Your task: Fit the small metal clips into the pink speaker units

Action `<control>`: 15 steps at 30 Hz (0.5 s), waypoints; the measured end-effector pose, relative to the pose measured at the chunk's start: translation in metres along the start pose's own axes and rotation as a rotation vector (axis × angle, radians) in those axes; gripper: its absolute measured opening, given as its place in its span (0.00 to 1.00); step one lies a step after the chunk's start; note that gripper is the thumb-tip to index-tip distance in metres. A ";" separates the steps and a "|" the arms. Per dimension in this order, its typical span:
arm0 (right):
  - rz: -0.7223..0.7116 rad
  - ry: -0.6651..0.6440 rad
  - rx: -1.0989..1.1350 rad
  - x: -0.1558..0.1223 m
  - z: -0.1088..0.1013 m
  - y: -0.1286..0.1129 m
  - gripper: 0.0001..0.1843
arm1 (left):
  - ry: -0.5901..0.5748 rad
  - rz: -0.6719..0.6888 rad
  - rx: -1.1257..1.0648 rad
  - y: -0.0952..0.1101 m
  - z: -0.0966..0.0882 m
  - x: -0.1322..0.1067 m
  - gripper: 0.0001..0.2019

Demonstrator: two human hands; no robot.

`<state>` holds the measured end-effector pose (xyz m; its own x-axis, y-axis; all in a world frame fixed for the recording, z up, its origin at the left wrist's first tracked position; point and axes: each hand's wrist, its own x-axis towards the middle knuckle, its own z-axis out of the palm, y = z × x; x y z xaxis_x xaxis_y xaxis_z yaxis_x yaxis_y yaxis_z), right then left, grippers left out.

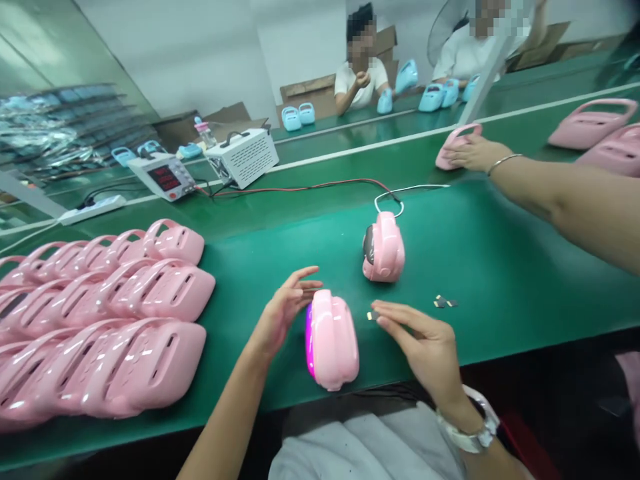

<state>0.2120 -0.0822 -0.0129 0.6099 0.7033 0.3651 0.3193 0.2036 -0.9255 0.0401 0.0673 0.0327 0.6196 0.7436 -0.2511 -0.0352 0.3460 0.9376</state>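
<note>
Between my hands a pink handled device (334,343) stands upright on the green work surface, its left face glowing purple. My left hand (287,303) is beside its upper left, fingers apart and curved round towards it; whether the fingertips touch it I cannot tell. To the right of the device, my right hand (425,340) pinches a small black memory card (373,315) with gold contacts between thumb and fingers. Several similar cards (444,302) lie loose farther right. Behind stands a second pink device (385,248) with a dark panel and a white cable behind it.
Rows of pink devices (165,367) fill the left side. A power supply (165,177) and a vented grey box (245,159) stand at the back. From the right, another person's hand (473,155) holds a pink device (445,159). Two people sit beyond, among blue devices (431,98).
</note>
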 end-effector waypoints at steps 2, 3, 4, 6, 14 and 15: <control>-0.025 0.066 -0.179 0.017 -0.030 0.011 0.05 | 0.059 0.069 0.120 0.018 0.003 0.021 0.31; -0.033 0.103 -0.275 0.025 -0.047 0.018 0.05 | 0.051 0.108 0.169 0.024 0.009 0.035 0.31; -0.029 0.125 -0.363 0.032 -0.063 0.024 0.06 | 0.023 0.141 0.199 0.029 0.016 0.050 0.32; 0.015 0.091 -0.502 0.046 -0.089 0.036 0.07 | -0.063 0.168 0.216 0.033 0.035 0.083 0.32; 0.231 -0.438 -0.360 0.136 -0.093 0.026 0.23 | -0.287 0.144 0.232 0.001 0.088 0.156 0.24; 0.223 -0.462 -0.241 0.149 -0.084 0.026 0.23 | -0.296 0.163 0.235 -0.003 0.087 0.158 0.23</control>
<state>0.3722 -0.0294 0.0263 0.3181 0.9475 0.0315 0.4091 -0.1072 -0.9062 0.2059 0.1341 0.0116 0.8207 0.5694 -0.0471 0.0073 0.0721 0.9974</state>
